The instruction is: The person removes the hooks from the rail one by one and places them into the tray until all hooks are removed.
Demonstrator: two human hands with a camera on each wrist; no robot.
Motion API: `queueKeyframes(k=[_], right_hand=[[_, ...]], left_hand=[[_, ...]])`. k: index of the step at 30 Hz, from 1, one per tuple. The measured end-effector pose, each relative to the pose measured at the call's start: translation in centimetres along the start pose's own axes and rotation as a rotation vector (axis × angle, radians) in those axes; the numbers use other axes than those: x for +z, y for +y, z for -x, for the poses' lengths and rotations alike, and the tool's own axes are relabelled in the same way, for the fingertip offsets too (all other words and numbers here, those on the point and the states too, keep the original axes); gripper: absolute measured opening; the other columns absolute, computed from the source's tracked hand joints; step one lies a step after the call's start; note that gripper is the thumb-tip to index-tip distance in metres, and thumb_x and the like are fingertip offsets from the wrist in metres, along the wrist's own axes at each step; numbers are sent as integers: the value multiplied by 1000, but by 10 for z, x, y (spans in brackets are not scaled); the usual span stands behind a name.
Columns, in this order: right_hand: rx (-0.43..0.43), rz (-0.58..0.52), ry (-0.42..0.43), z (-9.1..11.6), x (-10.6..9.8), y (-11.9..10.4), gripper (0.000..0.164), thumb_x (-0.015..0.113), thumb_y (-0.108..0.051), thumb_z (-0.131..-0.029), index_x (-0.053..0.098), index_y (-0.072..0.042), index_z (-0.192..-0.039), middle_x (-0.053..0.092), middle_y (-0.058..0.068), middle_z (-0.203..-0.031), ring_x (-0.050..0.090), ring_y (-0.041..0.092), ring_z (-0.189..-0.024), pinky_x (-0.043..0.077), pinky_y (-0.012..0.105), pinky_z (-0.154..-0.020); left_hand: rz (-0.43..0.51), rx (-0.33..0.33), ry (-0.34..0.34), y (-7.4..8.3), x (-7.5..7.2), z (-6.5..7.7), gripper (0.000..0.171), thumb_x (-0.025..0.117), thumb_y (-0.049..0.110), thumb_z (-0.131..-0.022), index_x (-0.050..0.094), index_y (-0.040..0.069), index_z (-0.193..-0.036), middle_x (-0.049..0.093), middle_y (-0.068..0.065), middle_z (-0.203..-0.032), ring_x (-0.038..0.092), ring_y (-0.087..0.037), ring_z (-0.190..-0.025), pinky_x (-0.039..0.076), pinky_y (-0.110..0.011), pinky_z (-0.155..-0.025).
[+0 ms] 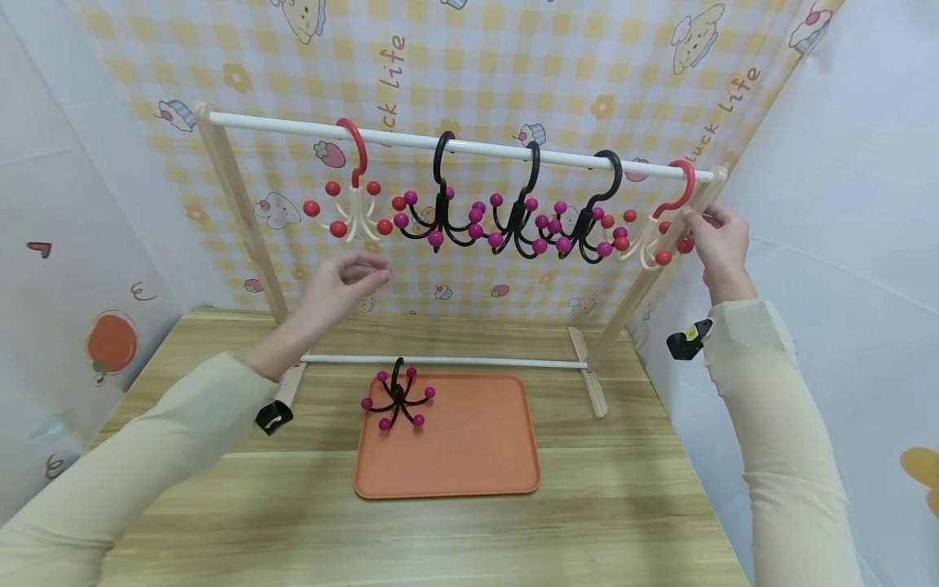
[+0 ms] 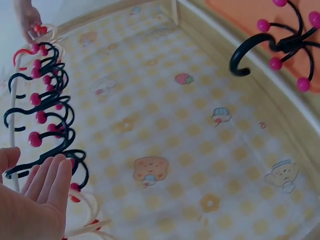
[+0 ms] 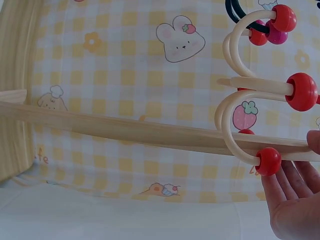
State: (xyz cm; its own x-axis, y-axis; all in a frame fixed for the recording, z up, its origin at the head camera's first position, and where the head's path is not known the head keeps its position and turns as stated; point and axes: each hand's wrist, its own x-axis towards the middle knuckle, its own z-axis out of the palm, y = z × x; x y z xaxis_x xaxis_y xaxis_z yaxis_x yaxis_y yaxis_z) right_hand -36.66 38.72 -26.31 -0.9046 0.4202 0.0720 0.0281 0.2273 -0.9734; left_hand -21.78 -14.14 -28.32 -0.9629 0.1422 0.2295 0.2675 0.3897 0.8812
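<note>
Hook hangers hang along a white rail (image 1: pixel 286 125). A red-hooked hanger with cream arms (image 1: pixel 357 214) is at the left end, a similar one (image 1: pixel 645 238) at the right. Black hangers with magenta balls (image 1: pixel 443 208) hang between. My left hand (image 1: pixel 333 289) hovers below the left red-hooked hanger, its fingers (image 2: pixel 56 185) extended and holding nothing. My right hand (image 1: pixel 719 240) is beside the right red-hooked hanger and the rack's wooden post (image 3: pixel 150 132); its fingers (image 3: pixel 287 187) look fairly straight. Whether it touches either is unclear. Another black hanger (image 1: pixel 398 395) lies on an orange tray (image 1: pixel 469 448).
The rack stands on a wooden table (image 1: pixel 293 505), with a white lower bar (image 1: pixel 455 360) behind the tray. A yellow checked cloth (image 1: pixel 513 49) hangs behind the rack. White sheeting (image 1: pixel 851 293) closes off both sides.
</note>
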Motion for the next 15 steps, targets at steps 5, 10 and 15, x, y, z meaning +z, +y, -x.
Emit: queueKeyframes(k=[5, 10, 15], right_hand=[[-1, 34, 8, 19, 5, -12, 51, 66, -42, -74, 55, -26, -121, 56, -5, -116, 55, 11, -99, 34, 31, -95], [-10, 67, -13, 37, 9, -24, 56, 64, -43, -75, 50, -24, -126, 50, -2, -125, 49, 15, -108, 30, 34, -97], [-9, 46, 14, 18, 5, -11, 54, 65, -44, -74, 53, -25, -123, 52, -4, -121, 52, 13, -105, 31, 34, -96]], left_hand=[[9, 31, 67, 18, -11, -6, 37, 57, 29, -86, 55, 2, -111, 61, -13, -106, 57, -20, -94, 45, -33, -82], [16, 76, 122, 34, -21, -13, 37, 57, 28, -86, 55, 1, -112, 61, -11, -105, 59, -15, -91, 45, -29, -80], [73, 98, 175, 50, -30, -21, 35, 59, 26, -84, 56, 3, -111, 60, -9, -108, 57, -13, -94, 45, -24, -79]])
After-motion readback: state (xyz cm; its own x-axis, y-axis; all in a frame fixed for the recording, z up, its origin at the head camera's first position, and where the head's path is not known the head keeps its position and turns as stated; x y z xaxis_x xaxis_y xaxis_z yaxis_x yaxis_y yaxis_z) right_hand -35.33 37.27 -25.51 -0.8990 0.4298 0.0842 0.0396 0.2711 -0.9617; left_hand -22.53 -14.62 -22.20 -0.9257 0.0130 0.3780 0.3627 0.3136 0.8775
